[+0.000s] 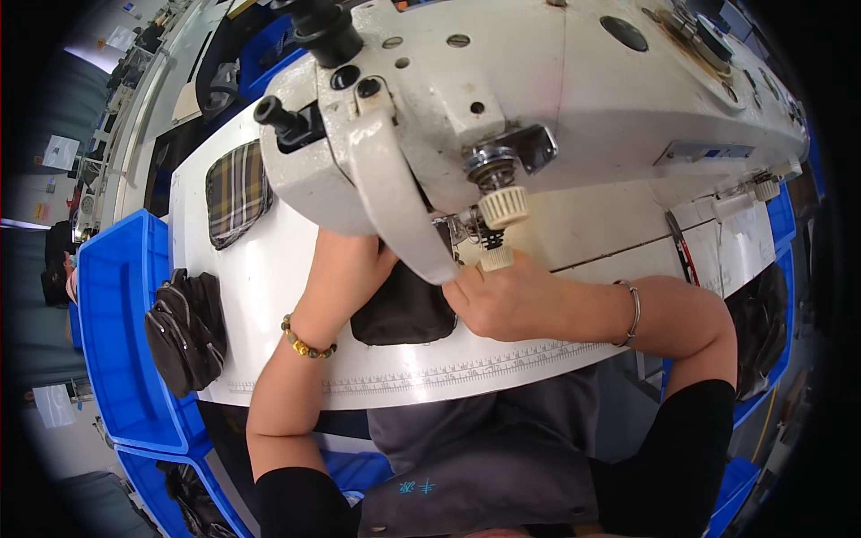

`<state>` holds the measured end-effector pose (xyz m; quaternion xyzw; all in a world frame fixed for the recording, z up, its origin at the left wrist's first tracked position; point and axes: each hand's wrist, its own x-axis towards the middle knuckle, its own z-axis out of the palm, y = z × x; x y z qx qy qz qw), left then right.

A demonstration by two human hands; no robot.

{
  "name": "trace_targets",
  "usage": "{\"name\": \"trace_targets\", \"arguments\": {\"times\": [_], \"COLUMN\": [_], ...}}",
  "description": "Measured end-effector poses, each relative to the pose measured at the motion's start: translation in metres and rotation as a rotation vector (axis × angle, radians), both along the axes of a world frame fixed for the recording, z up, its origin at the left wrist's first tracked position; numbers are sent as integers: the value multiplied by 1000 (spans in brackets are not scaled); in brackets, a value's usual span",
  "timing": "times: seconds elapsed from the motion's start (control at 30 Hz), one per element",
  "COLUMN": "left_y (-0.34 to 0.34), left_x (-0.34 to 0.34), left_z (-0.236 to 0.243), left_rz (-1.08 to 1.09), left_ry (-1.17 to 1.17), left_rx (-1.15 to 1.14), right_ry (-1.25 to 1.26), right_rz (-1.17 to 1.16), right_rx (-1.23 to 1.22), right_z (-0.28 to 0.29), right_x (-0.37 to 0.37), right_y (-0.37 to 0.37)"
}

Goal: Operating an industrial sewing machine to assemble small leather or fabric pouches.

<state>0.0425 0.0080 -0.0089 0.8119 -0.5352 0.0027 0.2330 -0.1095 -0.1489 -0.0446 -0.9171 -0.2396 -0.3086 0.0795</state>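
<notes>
A black fabric piece (405, 312) with rounded corners lies on the white sewing table under the head of a sewing machine (538, 99). My left hand (348, 269) rests at the piece's left edge, its fingers mostly hidden behind the machine's pale lever. At the right edge, close to the needle area, my right hand (502, 296) has its fingers curled and pressed together on the fabric. The needle itself is hidden by the machine parts.
A plaid padded piece (239, 195) lies at the table's left, with a small black zippered bag (186, 332) nearer me. Blue bins (126, 341) stand beyond the left edge. A red-and-black slim tool (683, 251) lies at right. A printed ruler (466, 369) runs along the front.
</notes>
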Motion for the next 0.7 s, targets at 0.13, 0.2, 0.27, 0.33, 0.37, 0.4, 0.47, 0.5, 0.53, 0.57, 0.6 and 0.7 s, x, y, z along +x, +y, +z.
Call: {"name": "trace_targets", "arguments": {"times": [0.13,0.2,0.27,0.33,0.37,0.4,0.47,0.5,0.53,0.57,0.6,0.7], "left_y": [-3,-3,-2,-1,-1,-1,-1,-1,-2,-1,1,2], "left_x": [0,1,1,1,1,0,0,1,2,3,5,13], "left_z": [-1,0,-1,-3,-3,-2,-3,-5,-7,-9,-13,-24], "left_rz": [50,56,63,88,88,96,102,102,103,103,122,151], "left_ry": [151,136,119,80,80,75,69,34,-1,-2,-42,-99], "left_rx": [-63,-61,-60,-44,-46,-49,-51,-78,-106,-107,-90,-92], "right_ry": [-16,-17,-29,-29,-29,-29,-30,-30,-26,-22,-22,26], "right_rz": [-16,-31,-42,-61,-81,-82,-97,-99,-112,-125,-124,-118], "right_rx": [-37,-58,-55,-64,-71,-73,-79,-79,-97,-114,-115,-214], "right_z": [0,0,2,1,0,-1,-3,-3,-2,-2,-1,-3], "right_x": [-2,-3,-2,-3,-3,-4,-4,-3,-2,-1,0,3], "right_y": [-1,0,1,3,4,4,5,4,2,1,-2,-8]}}
